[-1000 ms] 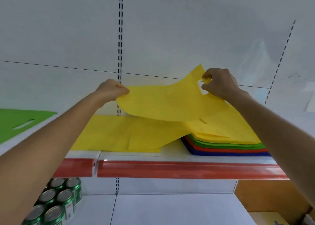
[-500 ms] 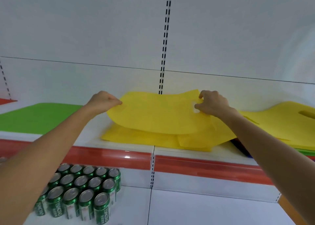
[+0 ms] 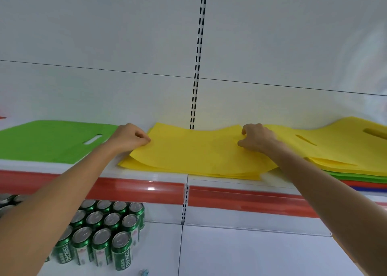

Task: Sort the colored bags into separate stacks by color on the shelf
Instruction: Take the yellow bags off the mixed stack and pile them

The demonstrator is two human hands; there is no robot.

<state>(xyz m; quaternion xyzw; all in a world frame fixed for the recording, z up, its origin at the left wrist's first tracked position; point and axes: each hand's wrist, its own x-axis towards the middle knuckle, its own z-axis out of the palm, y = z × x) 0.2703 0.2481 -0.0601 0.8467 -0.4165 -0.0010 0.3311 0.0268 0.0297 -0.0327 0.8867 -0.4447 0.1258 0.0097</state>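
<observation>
A flat yellow bag (image 3: 194, 148) lies on top of a yellow stack (image 3: 209, 171) in the middle of the shelf (image 3: 146, 176). My left hand (image 3: 129, 136) pinches its left edge. My right hand (image 3: 256, 137) grips its right end near the handle slot. A green bag (image 3: 48, 139) lies flat to the left, close to my left hand. At the right, a mixed pile (image 3: 356, 171) has yellow bags on top and green, red and blue layers beneath.
The shelf has a red front strip (image 3: 240, 198) and a white back panel with a slotted upright (image 3: 196, 66). Several green drink cans (image 3: 104, 234) stand on the lower shelf at the left, below my left arm.
Both hands have lowered the yellow bag onto the yellow stack; it was held up and bowed before and now lies nearly flat. The view has shifted left and lower.
</observation>
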